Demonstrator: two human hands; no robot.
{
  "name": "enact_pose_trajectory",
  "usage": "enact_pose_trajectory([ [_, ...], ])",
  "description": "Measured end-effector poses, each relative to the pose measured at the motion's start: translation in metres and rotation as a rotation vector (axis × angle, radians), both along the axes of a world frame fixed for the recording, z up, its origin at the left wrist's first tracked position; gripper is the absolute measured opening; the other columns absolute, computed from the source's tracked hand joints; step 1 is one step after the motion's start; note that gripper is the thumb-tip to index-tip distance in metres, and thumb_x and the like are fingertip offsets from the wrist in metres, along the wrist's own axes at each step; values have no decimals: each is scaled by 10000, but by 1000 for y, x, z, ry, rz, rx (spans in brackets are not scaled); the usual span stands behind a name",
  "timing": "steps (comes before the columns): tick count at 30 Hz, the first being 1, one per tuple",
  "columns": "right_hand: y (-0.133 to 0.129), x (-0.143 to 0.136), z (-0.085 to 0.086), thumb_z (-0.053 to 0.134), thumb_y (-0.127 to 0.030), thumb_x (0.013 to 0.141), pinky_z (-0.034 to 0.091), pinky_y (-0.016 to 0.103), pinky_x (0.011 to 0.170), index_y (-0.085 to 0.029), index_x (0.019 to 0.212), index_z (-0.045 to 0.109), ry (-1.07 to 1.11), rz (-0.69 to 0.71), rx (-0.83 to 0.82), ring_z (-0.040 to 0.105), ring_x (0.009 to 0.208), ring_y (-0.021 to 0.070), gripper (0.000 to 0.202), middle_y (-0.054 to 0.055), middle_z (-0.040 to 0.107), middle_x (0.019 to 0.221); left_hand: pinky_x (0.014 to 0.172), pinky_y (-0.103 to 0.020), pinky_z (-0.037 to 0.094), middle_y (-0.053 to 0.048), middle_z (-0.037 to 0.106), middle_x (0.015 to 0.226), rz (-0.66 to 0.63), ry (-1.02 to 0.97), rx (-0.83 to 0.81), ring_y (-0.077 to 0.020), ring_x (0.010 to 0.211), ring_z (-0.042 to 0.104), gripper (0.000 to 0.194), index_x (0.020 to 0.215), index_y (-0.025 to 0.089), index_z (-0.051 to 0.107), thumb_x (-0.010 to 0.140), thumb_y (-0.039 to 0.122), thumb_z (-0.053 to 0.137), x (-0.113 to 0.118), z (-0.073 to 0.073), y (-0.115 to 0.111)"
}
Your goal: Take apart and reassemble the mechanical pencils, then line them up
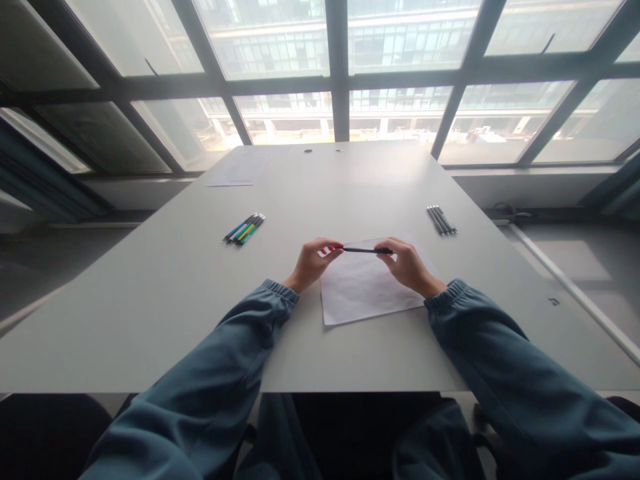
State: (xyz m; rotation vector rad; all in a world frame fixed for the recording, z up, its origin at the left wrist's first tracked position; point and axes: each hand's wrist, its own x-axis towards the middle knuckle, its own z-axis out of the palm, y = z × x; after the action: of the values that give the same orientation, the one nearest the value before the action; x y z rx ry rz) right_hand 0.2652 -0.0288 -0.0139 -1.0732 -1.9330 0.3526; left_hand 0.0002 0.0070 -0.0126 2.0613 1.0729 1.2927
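Note:
A dark pen (360,250) is held level between my two hands, above a white sheet of paper (370,293). The fingertips of my left hand (313,261) pinch its left end, where something red shows between the fingers. My right hand (406,265) is closed on the right end of the same pen. Several coloured pens (244,230) lie side by side to the left of the paper. Several dark grey pens (441,220) form another group to the right, beyond my right hand.
The white table (165,300) reaches away toward large windows. More paper (233,170) lies at its far left, and a small dark round piece (308,151) is near the far edge. A small dark mark (553,302) shows at the right side.

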Motion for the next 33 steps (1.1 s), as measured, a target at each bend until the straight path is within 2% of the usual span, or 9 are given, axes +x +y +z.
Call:
enact_pose_trajectory([
  [8, -1, 0, 1, 621, -204, 916, 517, 338, 762, -212, 964, 704, 7, -9, 1, 656, 815, 214, 97, 65, 711, 930, 665, -284, 531, -53, 768, 865, -45, -6, -12, -162, 765, 670, 160, 903, 209, 799, 833, 351, 773, 0, 0, 1],
  [23, 0, -1, -1, 626, -213, 920, 517, 337, 753, -201, 982, 725, 2, 2, -19, 648, 773, 202, 118, 66, 724, 926, 671, -288, 533, -52, 775, 858, -37, 5, -8, -165, 765, 674, 164, 904, 208, 800, 831, 352, 778, 0, -1, 0],
  [33, 0, -1, -3, 611, -254, 943, 535, 382, 863, -205, 1030, 751, -23, 8, -54, 712, 920, 251, 171, 94, 770, 1014, 668, -290, 538, -55, 768, 855, -51, 0, 3, -164, 765, 668, 177, 908, 212, 799, 835, 371, 771, -2, 0, 1],
])
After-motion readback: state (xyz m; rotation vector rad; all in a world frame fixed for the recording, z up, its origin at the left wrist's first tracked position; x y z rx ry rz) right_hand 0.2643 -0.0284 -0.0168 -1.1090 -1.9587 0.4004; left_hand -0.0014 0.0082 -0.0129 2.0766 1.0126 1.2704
